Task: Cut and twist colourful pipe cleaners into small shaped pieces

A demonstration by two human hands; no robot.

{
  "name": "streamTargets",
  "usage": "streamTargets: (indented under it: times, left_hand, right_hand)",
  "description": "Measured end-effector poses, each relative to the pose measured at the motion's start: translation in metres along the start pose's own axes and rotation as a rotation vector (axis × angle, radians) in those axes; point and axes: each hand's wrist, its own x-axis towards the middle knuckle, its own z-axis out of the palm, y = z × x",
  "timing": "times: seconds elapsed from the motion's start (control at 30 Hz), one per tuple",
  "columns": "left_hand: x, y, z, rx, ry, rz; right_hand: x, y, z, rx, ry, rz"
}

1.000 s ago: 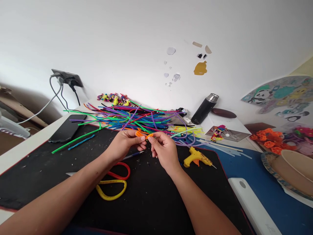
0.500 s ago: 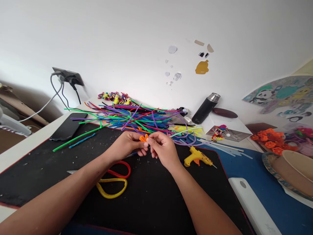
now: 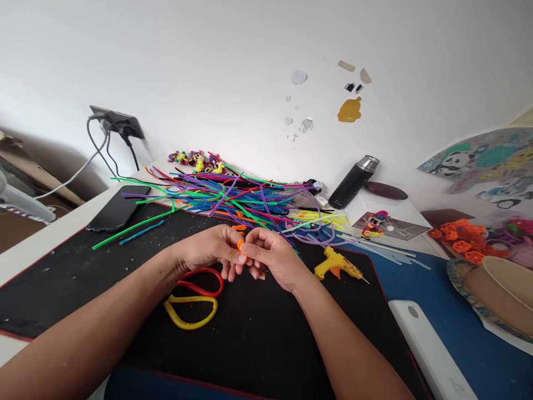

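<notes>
My left hand (image 3: 214,248) and my right hand (image 3: 275,256) meet over the black mat (image 3: 250,339). Between their thumbs and fingers is a small folded piece of orange pipe cleaner (image 3: 240,245), gripped from both sides and mostly covered by the fingertips. Just beyond the hands, another bit of orange shows; I cannot tell whether it joins the held piece. Scissors (image 3: 192,322) with one red and one yellow handle loop lie below my left wrist, their blades hidden under the forearm. To the right of my right hand rests a yellow glue gun (image 3: 340,264).
Many coloured pipe cleaners (image 3: 233,195) are heaped behind the hands. A phone (image 3: 119,210) lies at the left, small pipe-cleaner figures (image 3: 199,161) at the back. A black flask (image 3: 353,182), glue sticks (image 3: 383,248), orange flowers (image 3: 460,236) and a white bar-shaped object (image 3: 428,347) are on the right.
My hands have come lower and closer together. Their fingers now cover more of the orange piece. The view has shifted slightly.
</notes>
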Motion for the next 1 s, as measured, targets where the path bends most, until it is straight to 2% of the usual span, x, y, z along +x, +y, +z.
streamTargets:
  times: [0.2, 0.4, 0.6, 0.83, 1.0]
  left_hand:
    - [0.001, 0.003, -0.001, 0.063, 0.045, -0.004]
    - [0.001, -0.004, -0.006, 0.006, -0.044, -0.027]
    - [0.000, -0.006, -0.007, 0.014, -0.101, -0.080]
    - [0.003, -0.003, -0.012, -0.046, -0.038, -0.088]
    - [0.000, -0.003, -0.006, -0.116, 0.073, -0.007]
  right_hand:
    - [0.003, 0.002, -0.002, -0.084, 0.051, -0.069]
    - [-0.001, -0.002, -0.003, -0.148, -0.051, -0.075]
    - [-0.002, 0.000, -0.001, -0.093, -0.110, -0.019]
    - [0.002, 0.000, -0.007, -0.100, 0.010, -0.059]
    - [0.000, -0.002, -0.006, -0.102, 0.100, -0.127]
